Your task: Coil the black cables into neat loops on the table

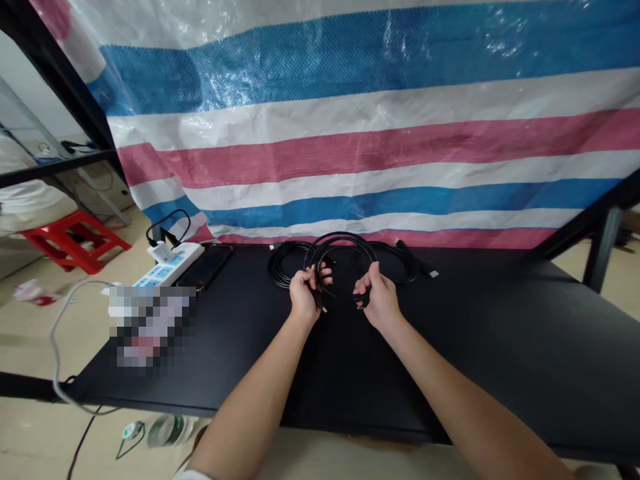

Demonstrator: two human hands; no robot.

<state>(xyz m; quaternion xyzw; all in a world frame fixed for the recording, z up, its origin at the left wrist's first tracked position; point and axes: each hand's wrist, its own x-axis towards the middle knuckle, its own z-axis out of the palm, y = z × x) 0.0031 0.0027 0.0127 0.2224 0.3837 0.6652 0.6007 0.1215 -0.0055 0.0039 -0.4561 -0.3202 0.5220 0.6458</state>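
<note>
A looped black cable [345, 235] arches between my two hands above the black table. My left hand [306, 293] is closed round its left side, and a connector end pokes out below the fingers. On the right, my right hand [377, 297] has its fingers curled round the other side of the loop, with a small plug end showing at the fingertips. Behind my left hand lies a coiled black cable [277, 267] on the table. Another black coil [407, 263] with pale-tipped connectors rests behind my right hand.
On the black table [500, 333], a white power strip [170, 265] and a dark phone [206, 265] lie left, near a pixelated patch. A striped sheet [350, 153] hangs behind. A red stool [77, 240] and a seated person's part show at far left.
</note>
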